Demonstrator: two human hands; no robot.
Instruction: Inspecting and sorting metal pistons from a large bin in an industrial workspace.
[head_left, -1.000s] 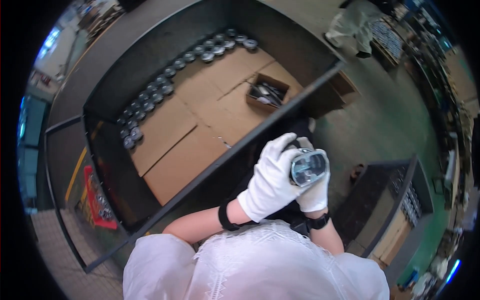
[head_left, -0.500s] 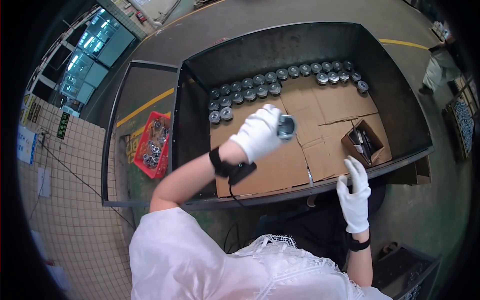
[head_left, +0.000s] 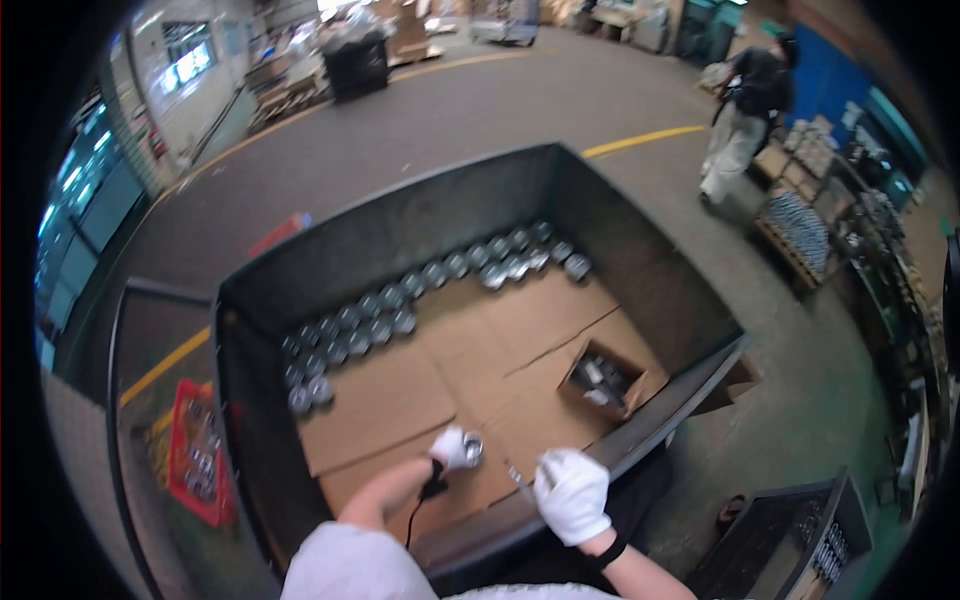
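Note:
My left hand (head_left: pixel 453 447), in a white glove, is closed around a round metal part (head_left: pixel 473 449) with an open, ring-like end. It is over the cardboard sheet (head_left: pixel 380 415) lining a dark metal bin. My right hand (head_left: pixel 572 497), also gloved, is at the bin's near rim (head_left: pixel 490 530). Its fingers look bent, but blur hides whether they hold anything. Similar round metal parts (head_left: pixel 393 297) stand in rows along the bin's far wall, with shorter rows at both ends. A small open carton (head_left: pixel 602 380) with dark flat pieces inside sits at the bin's right.
A red crate (head_left: pixel 203 455) of metal parts stands left of the bin, beside a metal frame (head_left: pixel 112 400). Another person (head_left: pixel 745 115) is at the far right near loaded pallets (head_left: pixel 797 232). A dark bin (head_left: pixel 785 545) stands at the lower right.
My view has swung up and to the right. My left hand, still on the metal part, is now closer to the bin's near side. My right hand's fingers were spread and now look bent.

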